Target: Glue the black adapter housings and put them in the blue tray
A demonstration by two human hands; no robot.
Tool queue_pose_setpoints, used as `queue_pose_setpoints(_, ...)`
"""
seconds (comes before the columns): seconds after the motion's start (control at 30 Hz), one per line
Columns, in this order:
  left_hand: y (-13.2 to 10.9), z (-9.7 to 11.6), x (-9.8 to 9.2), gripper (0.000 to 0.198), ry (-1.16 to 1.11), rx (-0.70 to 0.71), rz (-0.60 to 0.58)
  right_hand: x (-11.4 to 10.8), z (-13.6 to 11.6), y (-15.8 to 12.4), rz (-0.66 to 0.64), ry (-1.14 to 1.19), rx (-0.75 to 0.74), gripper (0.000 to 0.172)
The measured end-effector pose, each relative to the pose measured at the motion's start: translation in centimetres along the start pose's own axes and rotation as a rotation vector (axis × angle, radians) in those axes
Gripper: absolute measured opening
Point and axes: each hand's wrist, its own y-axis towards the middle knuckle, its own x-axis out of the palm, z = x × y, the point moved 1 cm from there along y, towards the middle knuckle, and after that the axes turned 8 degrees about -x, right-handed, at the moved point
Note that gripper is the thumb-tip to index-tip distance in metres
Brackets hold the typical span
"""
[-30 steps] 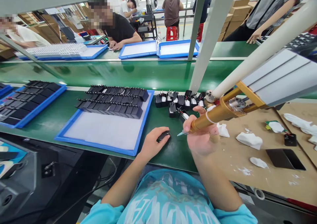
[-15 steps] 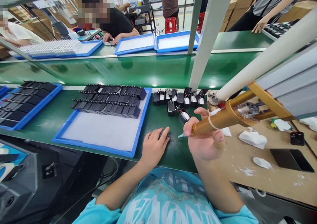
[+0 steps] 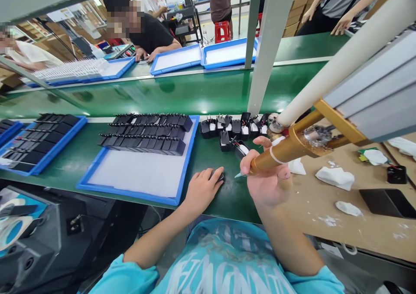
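My left hand (image 3: 203,189) rests on the green bench, its fingers closed round a small dark part (image 3: 217,176) that is mostly covered. To its right, my right hand (image 3: 268,181) holds a gold-coloured dispensing tool (image 3: 269,158) whose thin pale-blue tip (image 3: 238,175) points left at the dark part, a small gap away. Behind both hands stand several open black cases (image 3: 225,140) with white pieces and wires inside. On the left, a blue-rimmed tray (image 3: 180,179) carries rows of black cases (image 3: 152,144) along its back half.
A white tube (image 3: 325,68) and grey metal housing slant in from the upper right. A brown board (image 3: 312,207) on the right bears white lumps and a dark flat slab (image 3: 386,202). A grey post (image 3: 271,38) rises behind the cases. People sit across the bench.
The view has shifted slightly. Both hands keep nearly the same pose, still holding the dark part and the gold tool. Across the bench, a standing person's second hand has come into view.
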Motion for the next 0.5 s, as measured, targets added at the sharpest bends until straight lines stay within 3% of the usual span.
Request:
queue_pose_setpoints(0.1, 0.4, -0.7, 0.0, 0.035, -0.435, -0.129, -0.085, -0.2, 0.1, 0.1, 0.015, -0.022, -0.001, 0.034)
queue_pose_setpoints(0.2, 0.4, -0.8, -0.3, 0.045, -1.177, -0.358, -0.194, -0.3, 0.1, 0.2, 0.015, -0.021, -0.01, 0.033)
queue_pose_setpoints(0.3, 0.2, -0.2, -0.6, 0.055, -1.766, -0.471, -0.311, -0.4, 0.1, 0.2, 0.034, -0.042, -0.018, 0.033)
queue_pose_setpoints(0.4, -0.1, 0.1, -1.2, 0.059, -1.987, -0.459, -0.322, -0.5, 0.1, 0.2, 0.047, -0.067, -0.028, 0.032)
queue_pose_setpoints(0.5, -0.3, -0.2, -1.8, 0.062, -2.032, -0.384, -0.288, -0.7, 0.1, 0.1, 0.04, -0.055, -0.032, 0.034)
